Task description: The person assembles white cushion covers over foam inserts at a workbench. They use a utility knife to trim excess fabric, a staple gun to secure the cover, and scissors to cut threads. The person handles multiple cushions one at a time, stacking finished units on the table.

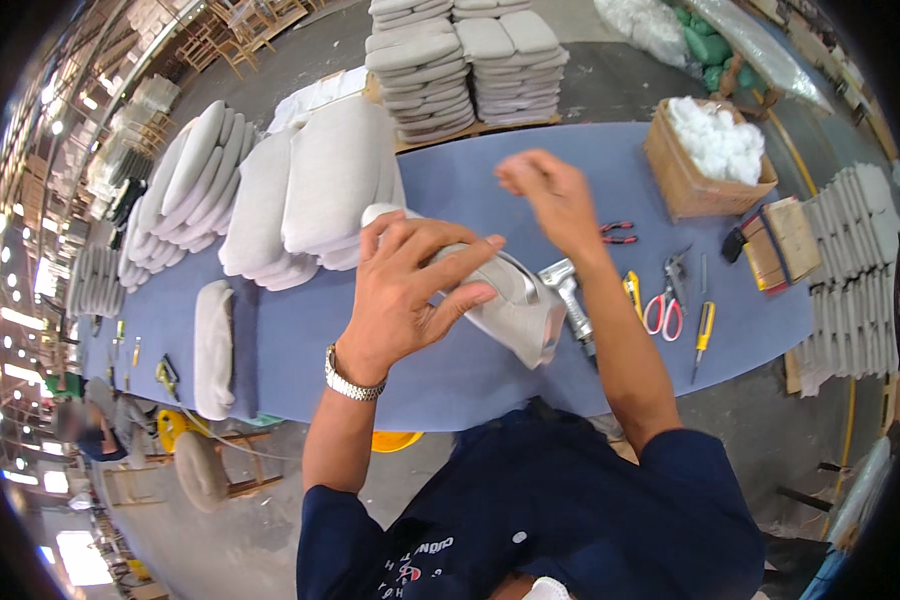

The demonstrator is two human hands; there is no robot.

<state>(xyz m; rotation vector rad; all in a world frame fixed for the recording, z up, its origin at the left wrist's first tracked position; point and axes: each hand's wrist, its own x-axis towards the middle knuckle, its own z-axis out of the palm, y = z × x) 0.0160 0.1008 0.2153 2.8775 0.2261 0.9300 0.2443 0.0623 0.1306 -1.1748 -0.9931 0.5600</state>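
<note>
My left hand (405,285), with a metal-band watch (353,375) on its wrist, grips a narrow light-grey upholstered pad (515,318). The pad is tilted over the table, and a shiny curved strip shows along its edge. Lifted beyond the pad to the right is my right hand (555,195). Its fingers are drawn together and slightly blurred, and what they pinch, if anything, cannot be made out. Under my right forearm lies a silver staple gun (568,300), partly covered. Pliers with red and black handles (618,233) lie close to my right wrist.
On the blue-grey table (450,180) stand stacked grey cushions (335,175), a single cushion (213,345) and a box (685,190) of white stuffing. Red-handled scissors (663,312), a yellow cutter (632,290) and a yellow screwdriver (705,325) lie at right. More cushion piles (420,80) stand behind.
</note>
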